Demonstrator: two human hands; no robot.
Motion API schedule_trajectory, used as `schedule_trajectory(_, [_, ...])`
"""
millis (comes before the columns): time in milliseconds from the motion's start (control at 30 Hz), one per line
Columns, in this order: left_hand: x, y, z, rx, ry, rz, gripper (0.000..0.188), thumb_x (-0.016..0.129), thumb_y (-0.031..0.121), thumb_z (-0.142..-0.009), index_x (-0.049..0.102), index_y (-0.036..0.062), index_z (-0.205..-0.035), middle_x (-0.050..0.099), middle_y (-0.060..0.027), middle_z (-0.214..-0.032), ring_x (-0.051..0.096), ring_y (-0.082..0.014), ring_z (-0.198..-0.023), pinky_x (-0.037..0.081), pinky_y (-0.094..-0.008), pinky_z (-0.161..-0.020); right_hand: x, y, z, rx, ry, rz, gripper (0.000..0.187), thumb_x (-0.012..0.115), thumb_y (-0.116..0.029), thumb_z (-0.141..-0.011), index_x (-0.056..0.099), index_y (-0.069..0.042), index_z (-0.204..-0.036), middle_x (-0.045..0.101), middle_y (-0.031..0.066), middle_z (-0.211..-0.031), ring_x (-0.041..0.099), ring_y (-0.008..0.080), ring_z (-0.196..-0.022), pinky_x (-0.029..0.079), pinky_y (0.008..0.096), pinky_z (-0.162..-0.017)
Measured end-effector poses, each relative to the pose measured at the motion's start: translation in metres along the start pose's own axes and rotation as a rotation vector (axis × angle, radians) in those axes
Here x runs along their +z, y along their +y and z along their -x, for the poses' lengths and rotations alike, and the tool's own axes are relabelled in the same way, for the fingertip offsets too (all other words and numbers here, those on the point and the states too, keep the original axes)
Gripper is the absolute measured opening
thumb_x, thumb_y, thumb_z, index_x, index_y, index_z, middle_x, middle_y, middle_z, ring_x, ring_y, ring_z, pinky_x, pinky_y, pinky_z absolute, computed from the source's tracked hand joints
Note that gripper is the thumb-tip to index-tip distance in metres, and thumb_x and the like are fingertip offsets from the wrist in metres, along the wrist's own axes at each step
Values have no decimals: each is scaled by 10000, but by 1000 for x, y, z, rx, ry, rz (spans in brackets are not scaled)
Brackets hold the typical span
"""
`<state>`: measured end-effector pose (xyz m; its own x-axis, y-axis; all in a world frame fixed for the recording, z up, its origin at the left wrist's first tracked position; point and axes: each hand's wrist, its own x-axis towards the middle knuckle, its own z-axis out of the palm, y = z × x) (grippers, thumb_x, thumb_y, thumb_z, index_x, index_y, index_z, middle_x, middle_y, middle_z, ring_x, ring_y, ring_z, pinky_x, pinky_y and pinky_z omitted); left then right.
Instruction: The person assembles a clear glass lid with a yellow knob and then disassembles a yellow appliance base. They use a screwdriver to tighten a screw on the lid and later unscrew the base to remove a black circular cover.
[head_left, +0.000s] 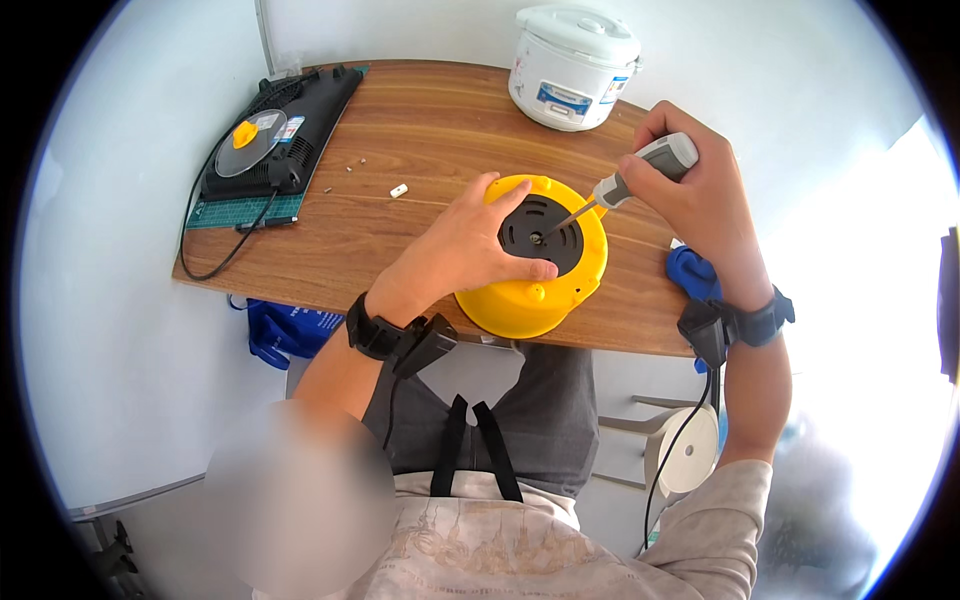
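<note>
A yellow round appliance base [510, 315] rests on the table in front of me, its slotted dark disc [567, 250] facing up. My left hand [455, 240] grips it from the left, thumb and forefinger spread across the disc, the other fingers partly hidden. In my closed right hand [700, 195] is a screwdriver [664, 157] with a grey and white handle. It slants down to the left, and its tip meets the middle of the disc, at a small recess with what looks like a screw.
A white rice cooker [572, 75] stands at the back. At the far left a black appliance [315, 130] with a cable and a glass lid [250, 150] lies on a green mat [260, 212]. A small white piece [399, 190] and tiny bits lie left of my hand. Blue cloth [690, 270] hangs at the right edge.
</note>
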<state>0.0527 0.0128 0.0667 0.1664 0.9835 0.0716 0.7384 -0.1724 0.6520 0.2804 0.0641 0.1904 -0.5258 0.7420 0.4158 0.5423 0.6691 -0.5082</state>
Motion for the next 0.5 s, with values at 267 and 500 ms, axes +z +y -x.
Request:
schedule_trajectory(267, [1, 0, 0, 9, 5, -3, 1146, 807, 722, -666, 440, 60, -1527, 319, -248, -1576, 420, -404, -1423, 408, -440, -1143, 0, -1, -2, -19, -40, -14, 283, 770, -271, -826, 614, -69, -949, 636, 53, -765, 611, 125, -666, 516, 229, -633])
schedule_trajectory(500, [2, 0, 1, 23, 21, 13, 1136, 817, 704, -666, 444, 61, -1525, 337, -238, -1563, 442, -402, -1404, 416, -443, -1137, 2, 0, -3, -25, -14, -8, 286, 775, -265, -815, 608, -69, -940, 632, 49, -767, 610, 117, -671, 511, 228, -635])
